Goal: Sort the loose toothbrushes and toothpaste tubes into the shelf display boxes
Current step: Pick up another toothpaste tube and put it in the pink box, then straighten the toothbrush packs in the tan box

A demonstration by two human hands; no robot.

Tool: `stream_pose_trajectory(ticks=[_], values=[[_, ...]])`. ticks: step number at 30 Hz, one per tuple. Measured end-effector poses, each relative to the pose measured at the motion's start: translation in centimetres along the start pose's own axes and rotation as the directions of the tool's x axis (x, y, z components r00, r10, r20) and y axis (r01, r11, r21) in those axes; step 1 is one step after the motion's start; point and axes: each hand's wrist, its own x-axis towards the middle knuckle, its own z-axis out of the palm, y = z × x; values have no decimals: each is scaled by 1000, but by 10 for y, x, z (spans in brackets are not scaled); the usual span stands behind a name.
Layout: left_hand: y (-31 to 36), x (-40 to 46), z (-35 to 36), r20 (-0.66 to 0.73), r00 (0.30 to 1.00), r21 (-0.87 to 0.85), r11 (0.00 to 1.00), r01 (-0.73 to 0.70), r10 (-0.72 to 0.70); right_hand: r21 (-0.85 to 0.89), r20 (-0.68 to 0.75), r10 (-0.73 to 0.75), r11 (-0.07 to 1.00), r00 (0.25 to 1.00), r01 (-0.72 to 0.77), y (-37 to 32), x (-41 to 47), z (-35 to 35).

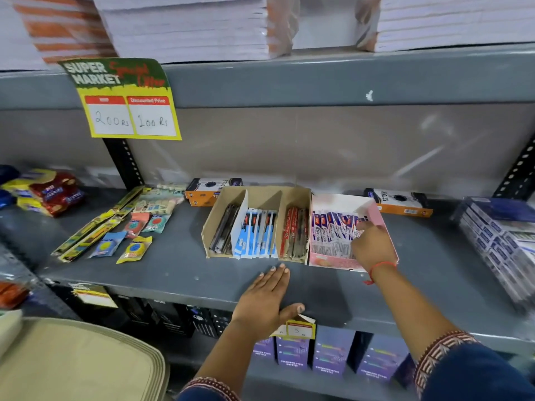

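A brown cardboard display box (262, 195) sits mid-shelf with three compartments: dark toothbrushes (223, 234) on the left, blue-and-white packed toothbrushes (256, 235) in the middle, red ones (293, 234) on the right. Beside it stands a pink box (341, 201) holding a row of purple-and-white toothpaste tubes (330, 231). My right hand (372, 246) reaches into the pink box, its fingertips on the tubes at the right end of the row. My left hand (267, 303) lies flat, fingers apart, on the shelf's front edge, holding nothing.
Loose long green-yellow packs (95, 227) and small colourful packets (134, 248) lie on the shelf's left. Orange-black boxes (401, 205) stand behind the display boxes. Stacked white-blue cartons (498, 241) fill the right. A price sign (127, 111) hangs above. Purple boxes (330, 354) line the lower shelf.
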Motion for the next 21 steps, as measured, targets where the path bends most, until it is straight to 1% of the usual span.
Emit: stream_pose_trajectory(ticks=[4,7,10,13,15,17,19,21], values=[[-18,-6,-1,-12,1000,-23,1000,1,-1,69,-93,-33,997,995,39,-19,-16,4],[-36,-14,-1,-29,999,-18,999,27,-28,117,-174,-91,987,981,113,-37,-36,18],[-53,-22,-1,-52,997,-23,999,48,-49,144,-181,-145,975,973,172,-54,-60,37],[-73,-30,-2,-83,994,-16,997,75,-76,75,-175,-277,953,945,293,-66,-82,57],[-85,-35,-3,-95,991,-17,996,90,-91,-5,-127,-338,940,932,341,-73,-93,70],[-92,-37,-4,-98,991,-24,995,92,-94,-100,-19,-351,932,936,348,-81,-100,82],[-94,-38,-4,-112,989,-36,995,90,-93,-178,136,-313,926,940,334,-91,-102,94],[-93,-37,-4,-133,987,-38,996,84,-89,-220,256,-245,927,935,303,-102,-100,106]])
